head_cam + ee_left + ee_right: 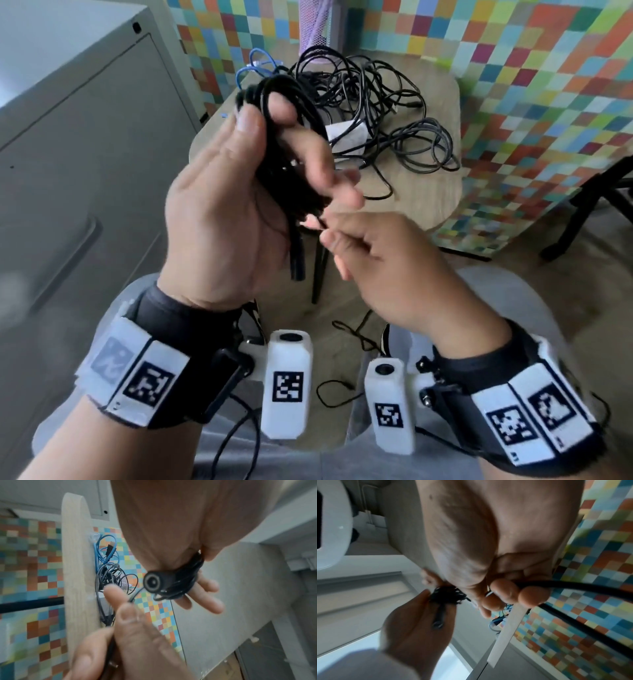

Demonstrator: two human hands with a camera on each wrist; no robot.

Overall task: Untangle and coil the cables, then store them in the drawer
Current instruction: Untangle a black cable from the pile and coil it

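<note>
Closest to us, our left hand (226,212) is up in the air with its fingers curled around a bunch of black cable loops (281,144). One round black plug end (297,270) hangs down from the bunch by our palm. Our right hand (380,260) sits just beside it, pinching a thin black cable end (135,596) between thumb and finger.

Farther away, a light wooden tabletop (435,192) carries a messy pile of tangled black cables (387,113), a blue cable (253,68) and a small white block (346,133) under the wires. A big grey metal cabinet (78,137) stands to the left. A wall of little coloured squares (534,89) is behind the tabletop.
</note>
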